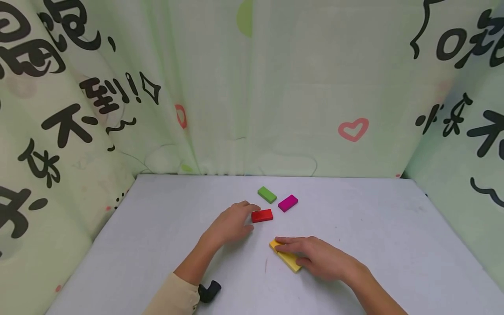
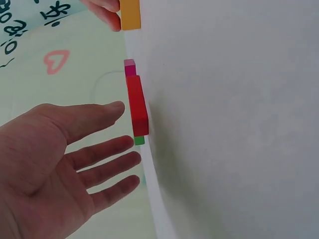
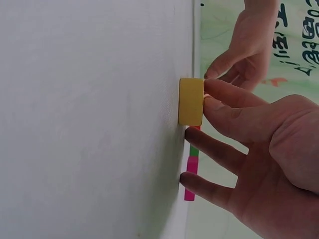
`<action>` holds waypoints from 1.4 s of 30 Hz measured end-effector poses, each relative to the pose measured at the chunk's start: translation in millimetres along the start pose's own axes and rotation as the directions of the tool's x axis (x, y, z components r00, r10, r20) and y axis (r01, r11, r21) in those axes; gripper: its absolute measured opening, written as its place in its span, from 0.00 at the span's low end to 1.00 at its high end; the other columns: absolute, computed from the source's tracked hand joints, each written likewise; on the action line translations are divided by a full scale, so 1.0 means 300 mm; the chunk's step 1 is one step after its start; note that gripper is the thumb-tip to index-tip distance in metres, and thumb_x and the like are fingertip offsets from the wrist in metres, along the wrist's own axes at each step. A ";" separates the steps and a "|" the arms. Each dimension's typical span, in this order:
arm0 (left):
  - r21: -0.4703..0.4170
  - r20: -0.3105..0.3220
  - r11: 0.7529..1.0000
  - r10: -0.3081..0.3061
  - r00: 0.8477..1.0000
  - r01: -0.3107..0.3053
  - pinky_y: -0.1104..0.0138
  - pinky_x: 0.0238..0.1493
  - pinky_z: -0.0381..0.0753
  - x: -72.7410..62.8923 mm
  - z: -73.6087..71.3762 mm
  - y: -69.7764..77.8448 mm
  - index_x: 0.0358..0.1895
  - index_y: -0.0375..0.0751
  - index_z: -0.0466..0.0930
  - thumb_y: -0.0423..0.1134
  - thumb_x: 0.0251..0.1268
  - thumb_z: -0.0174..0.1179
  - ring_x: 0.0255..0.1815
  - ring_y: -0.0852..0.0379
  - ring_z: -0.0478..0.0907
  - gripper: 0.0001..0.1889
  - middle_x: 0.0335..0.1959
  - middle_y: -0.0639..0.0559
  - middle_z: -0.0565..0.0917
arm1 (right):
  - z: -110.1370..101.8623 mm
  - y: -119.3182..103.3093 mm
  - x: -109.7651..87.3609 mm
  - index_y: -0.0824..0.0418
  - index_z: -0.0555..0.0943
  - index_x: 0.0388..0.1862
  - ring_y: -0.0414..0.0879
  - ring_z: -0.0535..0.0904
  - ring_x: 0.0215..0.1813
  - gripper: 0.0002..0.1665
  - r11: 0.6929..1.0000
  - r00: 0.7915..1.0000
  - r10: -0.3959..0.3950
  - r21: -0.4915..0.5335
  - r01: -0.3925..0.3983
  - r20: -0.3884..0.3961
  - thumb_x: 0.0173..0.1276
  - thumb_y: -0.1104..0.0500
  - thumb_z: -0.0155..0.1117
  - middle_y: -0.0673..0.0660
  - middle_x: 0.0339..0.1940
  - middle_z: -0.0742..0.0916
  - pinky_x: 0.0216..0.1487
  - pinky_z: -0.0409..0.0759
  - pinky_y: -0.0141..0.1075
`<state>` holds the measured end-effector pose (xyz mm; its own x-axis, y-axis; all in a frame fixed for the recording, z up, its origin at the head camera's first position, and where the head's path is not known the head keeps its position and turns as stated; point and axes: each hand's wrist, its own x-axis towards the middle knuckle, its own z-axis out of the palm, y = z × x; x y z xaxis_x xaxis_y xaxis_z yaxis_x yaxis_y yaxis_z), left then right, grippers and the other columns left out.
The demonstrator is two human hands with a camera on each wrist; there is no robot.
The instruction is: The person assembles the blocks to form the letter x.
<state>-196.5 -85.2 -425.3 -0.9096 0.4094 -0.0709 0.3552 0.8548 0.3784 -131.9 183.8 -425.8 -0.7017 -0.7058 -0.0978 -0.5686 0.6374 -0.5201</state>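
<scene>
In the head view, a yellow block strip (image 1: 290, 260) lies slantwise on the white table, with a seam near its far end. My right hand (image 1: 323, 258) rests over it, its fingertips at the far end and the thumb near the close end. The right wrist view shows the end of the yellow block (image 3: 191, 102) with thumb and index finger along its upper side. A red block (image 1: 262, 215) lies farther back. My left hand (image 1: 233, 223) is beside its left end, fingers spread and fairly straight; in the left wrist view the palm (image 2: 35, 164) holds nothing.
Behind the red block lie a green block (image 1: 267, 194) and a magenta block (image 1: 288, 203). The white table (image 1: 354, 210) is bounded by a pale green curtain (image 1: 291, 87) at the back and sides. A black strap end (image 1: 210, 292) sticks out by the left sleeve.
</scene>
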 end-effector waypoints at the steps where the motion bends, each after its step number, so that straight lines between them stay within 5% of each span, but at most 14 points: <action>1: -0.010 0.003 1.000 0.001 1.000 -0.001 0.55 0.60 0.85 0.008 0.001 -0.001 0.71 0.51 0.77 0.39 0.67 0.70 0.65 0.50 0.78 0.29 0.65 0.49 0.81 | 0.001 0.001 0.001 0.49 0.79 0.73 0.50 0.74 0.77 0.33 1.000 1.000 0.002 -0.001 -0.002 0.000 0.72 0.71 0.61 0.45 0.77 0.76 0.71 0.77 0.50; 11: -0.114 0.062 0.988 0.111 0.992 -0.103 0.61 0.58 0.85 0.091 0.008 -0.008 0.69 0.50 0.79 0.36 0.65 0.72 0.62 0.51 0.78 0.29 0.64 0.49 0.82 | -0.003 -0.002 0.002 0.49 0.79 0.73 0.53 0.74 0.77 0.33 1.000 1.000 -0.009 0.011 0.009 0.005 0.72 0.71 0.62 0.46 0.78 0.76 0.70 0.77 0.51; 18: -0.154 0.124 0.983 0.122 0.985 -0.103 0.63 0.55 0.86 0.122 0.006 -0.019 0.69 0.54 0.79 0.34 0.63 0.73 0.62 0.53 0.75 0.30 0.63 0.50 0.80 | -0.002 -0.008 0.005 0.49 0.79 0.73 0.53 0.74 0.77 0.33 1.000 1.000 -0.014 0.020 0.014 0.004 0.72 0.71 0.63 0.46 0.78 0.76 0.70 0.78 0.51; 42: -0.090 0.164 0.984 0.164 0.973 -0.151 0.66 0.54 0.83 0.150 0.002 -0.012 0.67 0.56 0.82 0.25 0.64 0.66 0.59 0.55 0.75 0.30 0.63 0.52 0.81 | -0.004 -0.005 0.006 0.50 0.79 0.73 0.53 0.73 0.78 0.33 0.999 1.000 0.015 0.037 -0.016 0.010 0.72 0.71 0.61 0.46 0.78 0.76 0.71 0.76 0.51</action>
<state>-238.6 -69.6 -430.5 -0.7909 0.5910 -0.1585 0.4677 0.7509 0.4663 -132.9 182.1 -424.1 -0.7058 -0.6991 -0.1143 -0.5414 0.6364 -0.5495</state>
